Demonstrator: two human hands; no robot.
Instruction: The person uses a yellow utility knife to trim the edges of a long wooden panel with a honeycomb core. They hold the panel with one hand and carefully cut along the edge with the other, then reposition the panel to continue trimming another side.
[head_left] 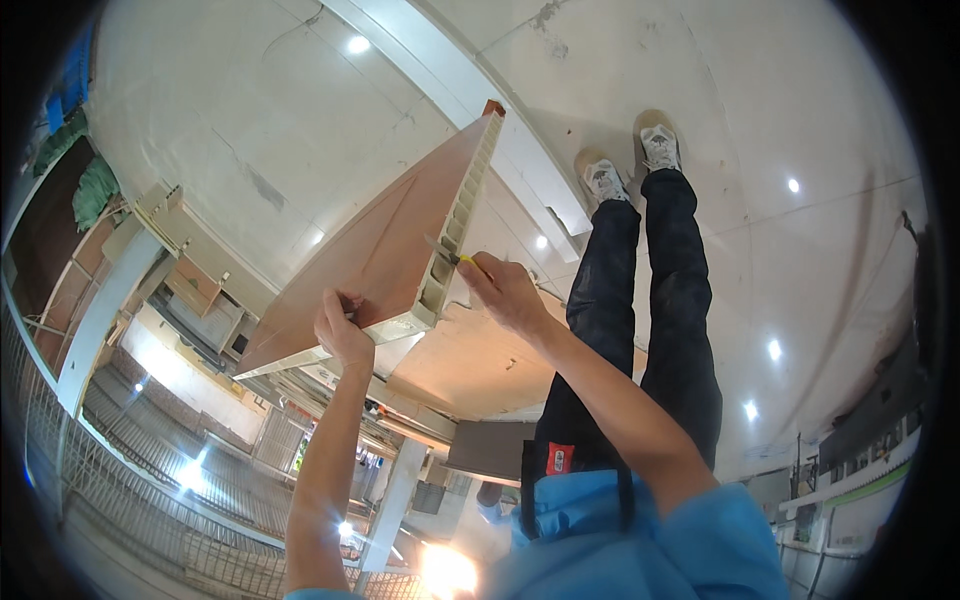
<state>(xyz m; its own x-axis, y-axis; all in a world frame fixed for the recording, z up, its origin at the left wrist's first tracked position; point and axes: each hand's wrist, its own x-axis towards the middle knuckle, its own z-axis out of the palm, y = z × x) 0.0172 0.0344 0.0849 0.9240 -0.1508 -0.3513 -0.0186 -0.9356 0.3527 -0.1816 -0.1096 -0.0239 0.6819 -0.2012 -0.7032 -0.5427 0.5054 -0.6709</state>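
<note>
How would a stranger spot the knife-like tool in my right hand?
Find the large brown panel, then its edge of open cells on the right. There, your right hand grips the knife-like tool. Its thin grey blade and bright yellow handle set it apart from the panel's brown face and pale edge.

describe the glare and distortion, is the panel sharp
Head view: warm glare flares at the lower edge, and white reflections dot the floor; head view: the fisheye bows the slatted surface at lower left; head view: the brown panel looks fairly sharp, its hollow cells distinct.
</note>
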